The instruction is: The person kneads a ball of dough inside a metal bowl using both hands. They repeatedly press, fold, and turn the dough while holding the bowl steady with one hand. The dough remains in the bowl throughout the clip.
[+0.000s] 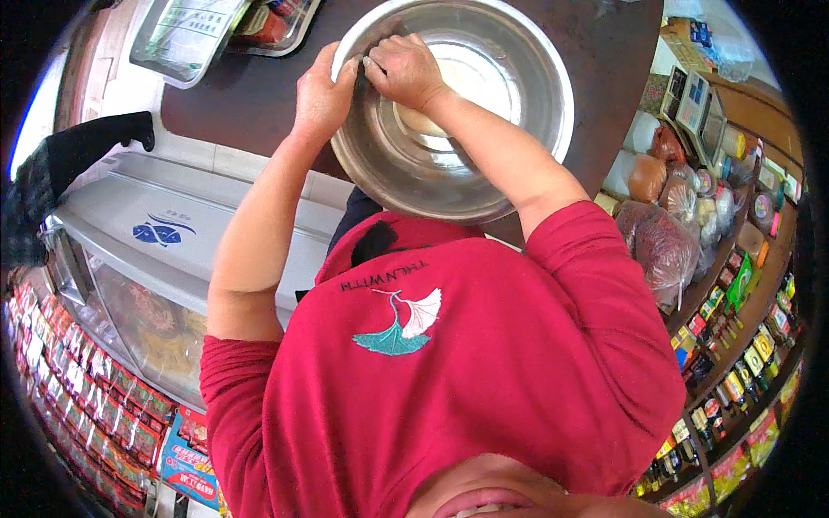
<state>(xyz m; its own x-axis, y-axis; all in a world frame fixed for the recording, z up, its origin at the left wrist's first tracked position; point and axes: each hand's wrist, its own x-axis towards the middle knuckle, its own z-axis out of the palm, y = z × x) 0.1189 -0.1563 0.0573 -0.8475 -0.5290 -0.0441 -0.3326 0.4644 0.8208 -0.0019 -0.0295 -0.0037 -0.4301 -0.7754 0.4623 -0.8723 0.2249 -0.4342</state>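
A wide stainless-steel basin (544, 123) rests on the dark brown tabletop in front of me. My left hand (324, 94) grips its left rim, thumb towards the inside. Inside the basin, my right hand (405, 72) is curled into a fist close to the left inner wall; whether anything is within its fingers is hidden. Below that wrist, a smooth pale mass (420, 121), which looks like dough, lies on the basin's bottom, partly covered by my hand and forearm.
Plastic trays (194, 45) with packaged food lie at the table's (227, 107) far left. A grey display freezer (188, 194) stands left, near a dark sleeve-like cloth (97, 149). To the right are filled plastic bags (660, 239), a scale (696, 97) and shelves of bottles (738, 382).
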